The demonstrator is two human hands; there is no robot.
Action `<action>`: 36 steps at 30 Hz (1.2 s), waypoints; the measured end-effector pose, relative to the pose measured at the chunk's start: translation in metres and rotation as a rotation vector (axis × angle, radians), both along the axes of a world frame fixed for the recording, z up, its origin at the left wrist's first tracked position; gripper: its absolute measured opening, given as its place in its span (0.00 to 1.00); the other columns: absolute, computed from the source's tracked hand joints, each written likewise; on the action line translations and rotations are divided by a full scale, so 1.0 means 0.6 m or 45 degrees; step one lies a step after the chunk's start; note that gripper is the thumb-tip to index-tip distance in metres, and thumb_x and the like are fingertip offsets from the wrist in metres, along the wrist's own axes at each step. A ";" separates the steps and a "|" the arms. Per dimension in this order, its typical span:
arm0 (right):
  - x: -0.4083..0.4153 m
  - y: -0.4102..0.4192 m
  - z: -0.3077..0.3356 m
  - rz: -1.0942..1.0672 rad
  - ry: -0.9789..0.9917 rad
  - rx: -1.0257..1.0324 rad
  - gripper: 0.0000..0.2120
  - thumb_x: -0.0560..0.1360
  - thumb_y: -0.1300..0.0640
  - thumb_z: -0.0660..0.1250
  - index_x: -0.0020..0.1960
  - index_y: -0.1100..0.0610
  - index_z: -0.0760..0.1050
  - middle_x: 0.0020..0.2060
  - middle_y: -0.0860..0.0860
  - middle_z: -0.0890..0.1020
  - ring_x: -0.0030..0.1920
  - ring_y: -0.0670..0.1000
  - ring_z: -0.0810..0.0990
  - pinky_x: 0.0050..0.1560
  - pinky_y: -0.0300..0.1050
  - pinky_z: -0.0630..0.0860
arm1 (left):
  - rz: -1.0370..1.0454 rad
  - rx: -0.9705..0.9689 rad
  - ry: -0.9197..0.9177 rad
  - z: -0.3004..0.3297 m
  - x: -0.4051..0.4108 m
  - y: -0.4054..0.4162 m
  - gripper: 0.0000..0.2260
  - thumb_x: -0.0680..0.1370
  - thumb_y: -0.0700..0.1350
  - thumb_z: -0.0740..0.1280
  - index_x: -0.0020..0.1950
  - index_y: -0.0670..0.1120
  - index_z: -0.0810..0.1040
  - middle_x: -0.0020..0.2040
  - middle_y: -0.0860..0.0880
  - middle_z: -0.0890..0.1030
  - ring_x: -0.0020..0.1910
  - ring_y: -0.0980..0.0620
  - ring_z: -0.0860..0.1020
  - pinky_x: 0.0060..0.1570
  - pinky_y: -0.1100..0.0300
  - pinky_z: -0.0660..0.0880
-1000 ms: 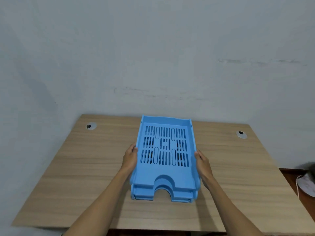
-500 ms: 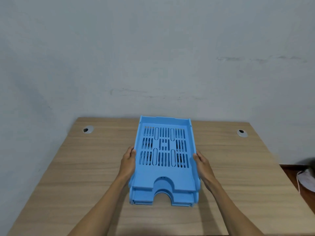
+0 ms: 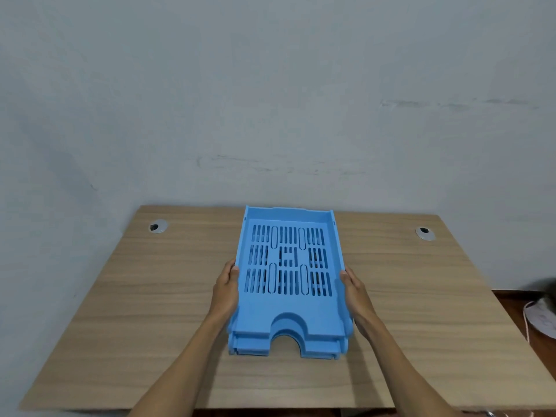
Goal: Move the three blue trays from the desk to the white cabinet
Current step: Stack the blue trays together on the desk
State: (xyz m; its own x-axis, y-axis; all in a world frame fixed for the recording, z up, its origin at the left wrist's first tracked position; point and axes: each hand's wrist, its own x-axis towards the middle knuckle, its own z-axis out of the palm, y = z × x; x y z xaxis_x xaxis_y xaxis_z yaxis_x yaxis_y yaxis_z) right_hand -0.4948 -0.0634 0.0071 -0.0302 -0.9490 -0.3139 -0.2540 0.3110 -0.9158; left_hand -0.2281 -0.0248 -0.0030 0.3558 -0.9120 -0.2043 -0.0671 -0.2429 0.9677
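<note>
A stack of blue slotted trays [image 3: 288, 308] lies nested in the middle of the wooden desk [image 3: 144, 296], its arched cut-out facing me. The top tray sits slightly raised above the ones under it. My left hand [image 3: 227, 288] grips the stack's left side wall, and my right hand [image 3: 355, 291] grips its right side wall. The fingers of both hands curl under the top tray's edges. The white cabinet is out of view.
Two round grey cable grommets sit in the desk, one at the far left [image 3: 158, 227] and one at the far right [image 3: 425, 233]. A grey wall stands behind the desk. A white object [image 3: 541, 317] lies on the brown floor to the right.
The top tray has risen a little off the stack between my hands. My view has tilted so more of the wall shows.
</note>
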 end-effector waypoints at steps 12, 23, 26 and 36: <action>-0.024 0.017 -0.026 -0.035 -0.379 0.297 0.29 0.75 0.33 0.55 0.63 0.51 0.78 0.56 0.57 0.84 0.58 0.60 0.82 0.63 0.63 0.75 | -0.115 0.252 0.516 -0.015 0.031 0.036 0.26 0.81 0.62 0.51 0.59 0.46 0.79 0.49 0.41 0.86 0.47 0.43 0.85 0.51 0.47 0.80; -0.009 -0.001 -0.042 0.013 -0.781 0.365 0.36 0.77 0.30 0.51 0.62 0.57 0.80 0.55 0.64 0.83 0.53 0.64 0.83 0.52 0.58 0.81 | -0.167 0.245 0.936 -0.048 0.021 0.000 0.34 0.78 0.69 0.52 0.61 0.43 0.81 0.55 0.35 0.83 0.49 0.37 0.83 0.47 0.45 0.81; -0.006 -0.029 -0.042 0.015 -0.763 0.298 0.34 0.78 0.33 0.53 0.63 0.59 0.79 0.55 0.66 0.83 0.50 0.65 0.83 0.49 0.58 0.81 | -0.249 0.252 1.062 -0.048 0.018 -0.022 0.33 0.78 0.68 0.54 0.61 0.42 0.81 0.54 0.36 0.83 0.49 0.38 0.83 0.48 0.45 0.81; 0.001 -0.045 -0.033 0.034 -0.840 0.250 0.25 0.79 0.42 0.58 0.61 0.62 0.78 0.43 0.61 0.84 0.37 0.59 0.83 0.37 0.51 0.81 | -0.269 0.221 1.114 -0.040 0.012 -0.025 0.30 0.78 0.65 0.57 0.62 0.41 0.80 0.53 0.36 0.83 0.48 0.39 0.83 0.47 0.46 0.80</action>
